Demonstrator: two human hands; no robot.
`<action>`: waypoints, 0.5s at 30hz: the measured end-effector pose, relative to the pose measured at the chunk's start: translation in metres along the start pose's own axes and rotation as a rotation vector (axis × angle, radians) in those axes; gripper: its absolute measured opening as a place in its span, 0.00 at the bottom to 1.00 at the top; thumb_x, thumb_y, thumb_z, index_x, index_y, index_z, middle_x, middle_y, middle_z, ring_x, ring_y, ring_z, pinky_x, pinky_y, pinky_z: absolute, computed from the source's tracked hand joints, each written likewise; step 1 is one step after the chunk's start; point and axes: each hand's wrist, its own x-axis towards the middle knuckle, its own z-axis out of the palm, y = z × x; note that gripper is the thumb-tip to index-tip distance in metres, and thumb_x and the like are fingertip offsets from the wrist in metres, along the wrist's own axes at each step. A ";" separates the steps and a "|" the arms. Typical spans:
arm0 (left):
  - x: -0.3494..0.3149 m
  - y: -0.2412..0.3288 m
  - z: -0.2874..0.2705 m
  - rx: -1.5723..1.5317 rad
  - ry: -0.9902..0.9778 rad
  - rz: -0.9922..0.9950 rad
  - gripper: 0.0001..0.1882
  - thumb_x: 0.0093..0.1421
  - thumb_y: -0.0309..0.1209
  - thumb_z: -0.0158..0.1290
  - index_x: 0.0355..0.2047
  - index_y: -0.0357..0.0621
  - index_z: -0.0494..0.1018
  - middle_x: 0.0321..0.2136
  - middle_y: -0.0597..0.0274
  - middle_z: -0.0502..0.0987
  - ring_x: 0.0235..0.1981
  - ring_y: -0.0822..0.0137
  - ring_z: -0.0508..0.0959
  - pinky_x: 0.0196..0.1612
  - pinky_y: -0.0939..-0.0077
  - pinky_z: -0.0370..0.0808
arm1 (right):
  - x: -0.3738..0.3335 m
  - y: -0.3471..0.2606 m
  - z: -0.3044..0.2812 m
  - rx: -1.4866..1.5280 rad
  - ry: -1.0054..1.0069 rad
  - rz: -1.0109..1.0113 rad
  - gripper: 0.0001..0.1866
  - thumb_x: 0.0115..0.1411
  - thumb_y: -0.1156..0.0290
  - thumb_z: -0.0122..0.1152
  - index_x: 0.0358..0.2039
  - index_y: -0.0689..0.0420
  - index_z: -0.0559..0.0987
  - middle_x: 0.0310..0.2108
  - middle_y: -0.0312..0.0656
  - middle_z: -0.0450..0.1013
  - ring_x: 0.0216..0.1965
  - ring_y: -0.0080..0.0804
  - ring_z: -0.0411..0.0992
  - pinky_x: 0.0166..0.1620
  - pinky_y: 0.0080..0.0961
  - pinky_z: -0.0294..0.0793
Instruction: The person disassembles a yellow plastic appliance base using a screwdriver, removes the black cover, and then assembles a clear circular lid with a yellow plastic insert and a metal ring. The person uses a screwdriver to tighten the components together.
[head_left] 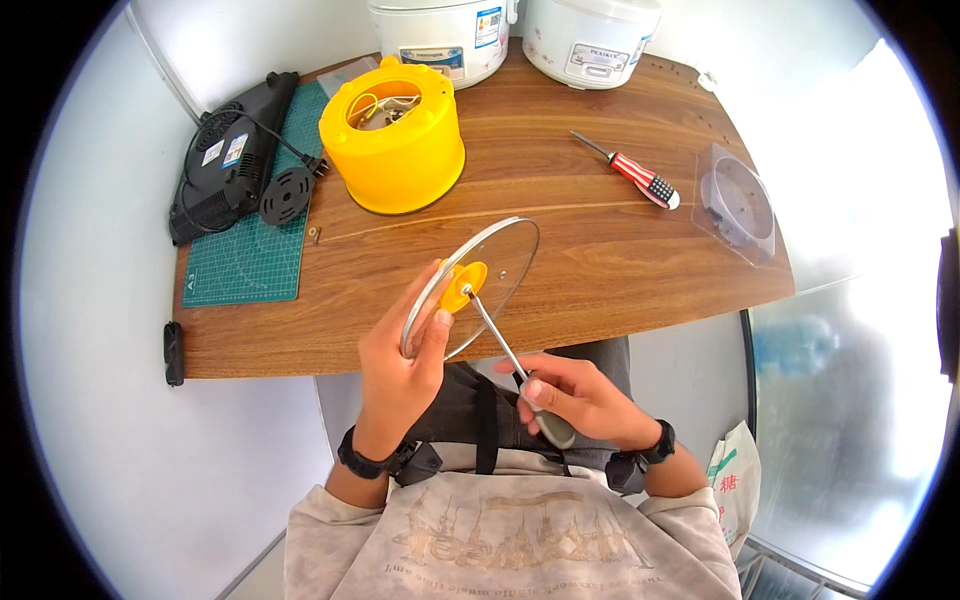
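At table edge (620, 318), clear lid (503, 262), yellow knob (476, 274)

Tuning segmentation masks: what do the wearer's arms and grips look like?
Left grip and right grip bare, no gloves. Black left wristband and right wristband, each with a dark boxy piece alongside. Mottled beige sleeves end short of the wristbands.

Metal-rimmed glass lid (501, 262), steeply tilted, yellow knob (457, 284), slanting grey-handled screwdriver (508, 350), tip at knob's middle
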 end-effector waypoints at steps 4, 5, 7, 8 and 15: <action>0.000 -0.003 0.003 -0.150 -0.055 -0.031 0.21 0.70 0.26 0.50 0.61 0.34 0.71 0.45 0.51 0.82 0.43 0.67 0.83 0.47 0.76 0.80 | -0.003 -0.004 -0.003 -0.930 0.427 -0.379 0.21 0.61 0.69 0.66 0.55 0.56 0.77 0.28 0.43 0.73 0.28 0.39 0.73 0.36 0.30 0.72; 0.000 -0.007 0.003 -0.202 -0.066 -0.054 0.21 0.69 0.25 0.50 0.61 0.34 0.71 0.45 0.51 0.82 0.44 0.66 0.83 0.48 0.75 0.80 | -0.002 -0.006 -0.005 -1.129 0.528 -0.490 0.20 0.59 0.71 0.67 0.53 0.55 0.78 0.27 0.43 0.72 0.28 0.41 0.72 0.35 0.31 0.71; 0.000 -0.009 0.003 -0.250 -0.084 -0.086 0.21 0.69 0.25 0.50 0.61 0.34 0.71 0.46 0.50 0.82 0.44 0.65 0.83 0.50 0.72 0.81 | -0.003 -0.013 -0.010 -1.182 0.567 -0.486 0.18 0.55 0.73 0.68 0.47 0.50 0.82 0.27 0.38 0.71 0.29 0.37 0.71 0.36 0.33 0.68; 0.000 -0.007 0.003 -0.244 -0.092 -0.095 0.21 0.69 0.24 0.50 0.61 0.34 0.71 0.46 0.49 0.81 0.45 0.65 0.83 0.50 0.71 0.81 | -0.008 -0.019 -0.013 -1.258 0.574 -0.475 0.19 0.54 0.74 0.68 0.48 0.48 0.82 0.27 0.37 0.71 0.30 0.36 0.71 0.37 0.32 0.68; -0.002 0.000 0.001 -0.294 -0.117 -0.109 0.21 0.69 0.25 0.50 0.61 0.32 0.71 0.52 0.45 0.79 0.49 0.62 0.81 0.51 0.69 0.82 | -0.013 -0.019 -0.022 -1.545 0.720 -0.595 0.29 0.46 0.77 0.67 0.51 0.41 0.82 0.31 0.34 0.72 0.32 0.31 0.71 0.43 0.33 0.66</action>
